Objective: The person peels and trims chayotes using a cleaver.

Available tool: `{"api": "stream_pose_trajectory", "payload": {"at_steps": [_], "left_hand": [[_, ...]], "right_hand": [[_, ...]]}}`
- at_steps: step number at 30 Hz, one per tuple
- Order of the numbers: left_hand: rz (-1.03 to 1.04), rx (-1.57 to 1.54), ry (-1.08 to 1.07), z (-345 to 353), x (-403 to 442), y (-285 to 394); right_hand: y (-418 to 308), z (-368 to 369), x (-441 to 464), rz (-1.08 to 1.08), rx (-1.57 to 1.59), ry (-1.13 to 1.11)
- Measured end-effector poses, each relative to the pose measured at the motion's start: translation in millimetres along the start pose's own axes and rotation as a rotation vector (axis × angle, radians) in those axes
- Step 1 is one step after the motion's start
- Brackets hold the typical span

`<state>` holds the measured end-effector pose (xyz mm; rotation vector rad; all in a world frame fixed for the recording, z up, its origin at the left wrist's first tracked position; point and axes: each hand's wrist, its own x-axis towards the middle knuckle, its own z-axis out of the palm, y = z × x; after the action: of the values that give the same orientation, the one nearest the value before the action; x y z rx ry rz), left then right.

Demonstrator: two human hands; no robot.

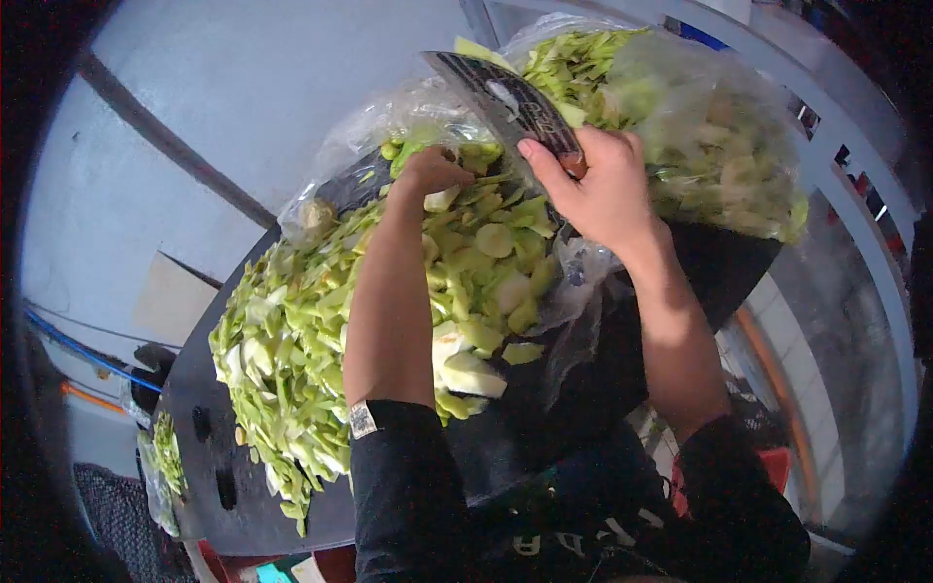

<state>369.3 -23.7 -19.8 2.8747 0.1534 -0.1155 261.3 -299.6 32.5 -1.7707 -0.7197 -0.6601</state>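
My right hand (604, 185) is closed around the brown handle of a cleaver (505, 102). Its broad dark blade is raised and slants up to the left, above the back of the table. My left hand (434, 173) reaches in at the far edge of a large heap of sliced pale-green vegetable pieces (292, 340). Its fingers are curled among the pieces, and what they hold is hidden. Close by the left hand lie small green chunks (392, 150) and clear plastic film (418, 107). A thick pale piece (471, 374) rests at the heap's near edge.
A large clear plastic bag (729, 146) of cut green pieces stands at the back right of the black table (515, 447). Crumpled film (578, 311) lies right of the heap. A smaller bag of green pieces (167, 457) is at the left edge. Behind is a pale wall (243, 87).
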Motion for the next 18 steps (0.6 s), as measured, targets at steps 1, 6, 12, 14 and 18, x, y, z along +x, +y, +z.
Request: {"api": "stream_pose_trajectory", "payload": {"at_steps": [1,6,12,14,18], "left_hand": [[-0.009,0.0,0.005,-1,-5,3],[0.096,-0.203,0.117,-21,-52,15],[0.037,-1.996,0.257,-40,-126,3],[0.039,-2.118,0.334,-39,-164,7],[0.034,-2.27,0.479,-27,-230,4]], "right_hand": [[-1,0,0,-0.014,-0.03,0.008],[-3,9,-6,-0.053,-0.055,0.02],[-28,31,-24,0.222,0.314,-0.2],[-32,40,-33,0.281,0.379,-0.36],[-51,54,-46,0.312,0.485,-0.518]]}}
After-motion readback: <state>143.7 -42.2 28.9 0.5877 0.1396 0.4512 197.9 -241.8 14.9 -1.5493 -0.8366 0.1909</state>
